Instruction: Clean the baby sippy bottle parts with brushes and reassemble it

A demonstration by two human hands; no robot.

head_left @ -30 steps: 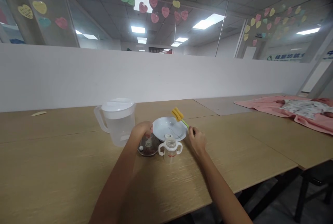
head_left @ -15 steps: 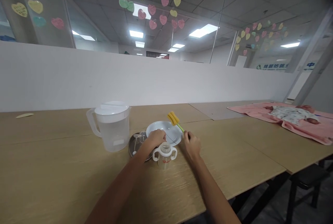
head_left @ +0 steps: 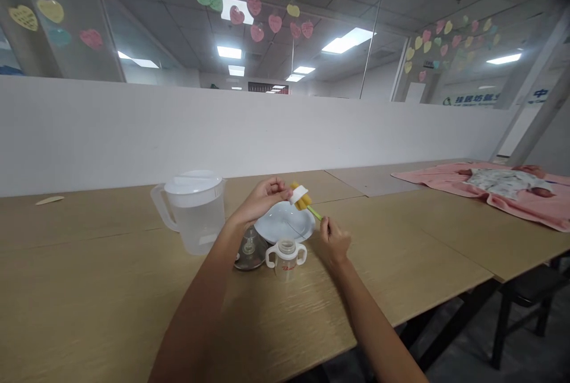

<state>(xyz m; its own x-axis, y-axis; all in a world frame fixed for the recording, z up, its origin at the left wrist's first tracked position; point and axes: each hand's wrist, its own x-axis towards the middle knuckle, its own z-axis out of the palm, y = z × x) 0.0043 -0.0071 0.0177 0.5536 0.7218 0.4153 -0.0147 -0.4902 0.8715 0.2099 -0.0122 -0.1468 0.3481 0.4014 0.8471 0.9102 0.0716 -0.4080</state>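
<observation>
Nearest, the two-handled bottle [head_left: 285,266] stands upright and uncapped on the table [head_left: 401,264]. For sound work, I judge, my right hand [head_left: 336,240] should turn the sponge brush [head_left: 314,212] gently, the white collar [head_left: 298,194] being kept steady and unsquashed. Pose noted: right fingers curled round the handle, which slants up leftward. Farther off, my left hand [head_left: 265,198] pinches the collar at the sponge head, near the white bowl's [head_left: 267,227] far rim; whether the sponge passes fully through, I cannot tell.
</observation>
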